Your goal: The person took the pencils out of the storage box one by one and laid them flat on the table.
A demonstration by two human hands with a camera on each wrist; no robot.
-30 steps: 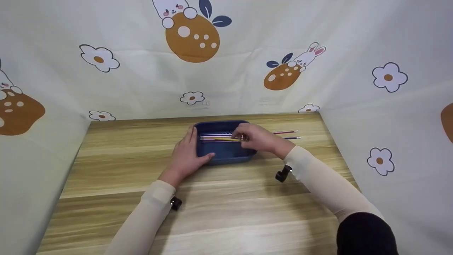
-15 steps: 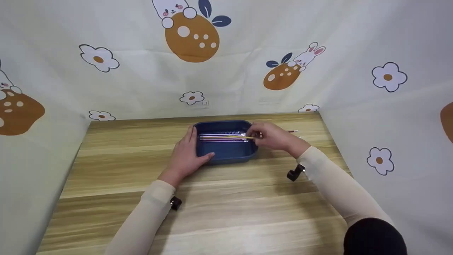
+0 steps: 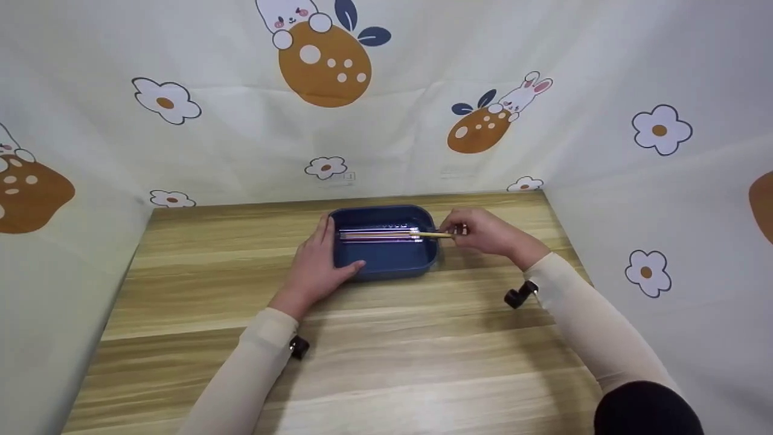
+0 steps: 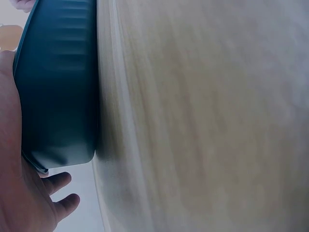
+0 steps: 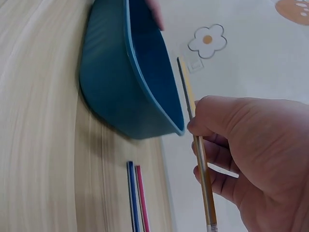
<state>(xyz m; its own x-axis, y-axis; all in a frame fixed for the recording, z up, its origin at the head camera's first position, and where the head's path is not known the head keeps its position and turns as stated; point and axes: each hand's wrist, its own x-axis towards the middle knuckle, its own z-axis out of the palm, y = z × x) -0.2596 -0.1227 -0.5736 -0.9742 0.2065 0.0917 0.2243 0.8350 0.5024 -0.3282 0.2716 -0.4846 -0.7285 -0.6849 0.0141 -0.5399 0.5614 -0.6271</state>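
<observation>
A blue plastic box [image 3: 386,266] with rounded corners stands on the table. Several striped pencils [image 3: 374,235] lie lengthwise inside it. My left hand [image 3: 314,266] grips its left end, thumb over the front rim and fingers along the end wall; some fingers reach past the box in the left wrist view. Beyond the right end, my right hand [image 3: 483,232] pinches a yellow pencil [image 5: 200,154] between thumb and fingers. That pencil points left, crossing above the right rim. On the table beside the box lie a blue pencil [image 5: 133,198] and a red pencil [image 5: 142,198], hidden behind my hand in the head view.
The wood-grain table [image 3: 386,350] is bounded at the back and both sides by a pale cloth screen [image 3: 410,133] printed with flowers and rabbits. The box sits near the back screen.
My right hand has moved right with the yellow pencil, from over the inside of the box to outside its right end. The left hand keeps its place on the box.
</observation>
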